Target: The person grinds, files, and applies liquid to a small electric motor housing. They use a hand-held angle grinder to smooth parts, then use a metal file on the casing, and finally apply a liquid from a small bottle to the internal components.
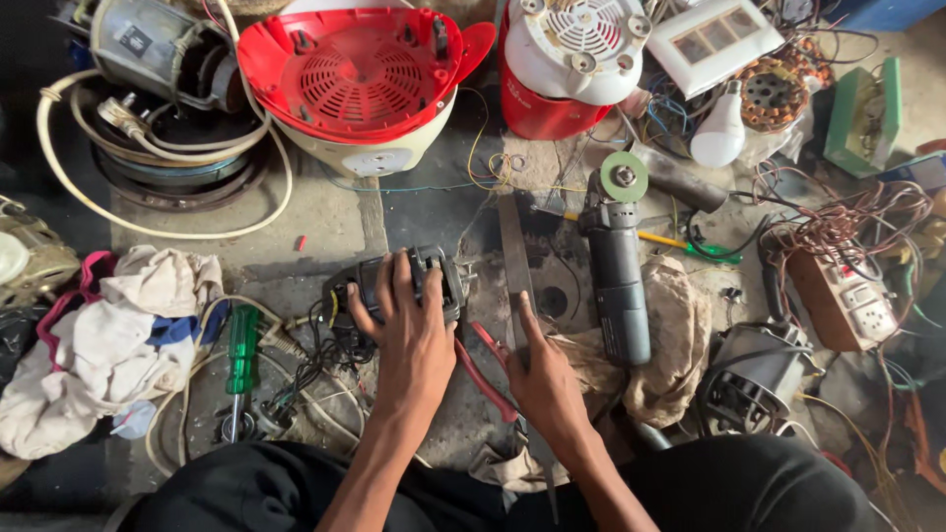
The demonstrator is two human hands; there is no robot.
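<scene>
Motor [399,286] under the spread left hand [412,340]; right hand [544,379] presses one metal file [514,266] at 2 o'clock, one grinder [619,271] just beyond, clutter crowding every side.

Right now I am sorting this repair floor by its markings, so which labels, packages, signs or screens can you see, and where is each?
Label patch: on the cream side of the red-topped appliance, top centre; pale, rectangular, small marks.
Dark label: on the grey motor, top left; small, rectangular.
Printed marking: on the red housing, top centre-right; pale on red.
No packages, signs or screens show.
Left hand rests on the small motor; right hand touches the metal file.
</scene>
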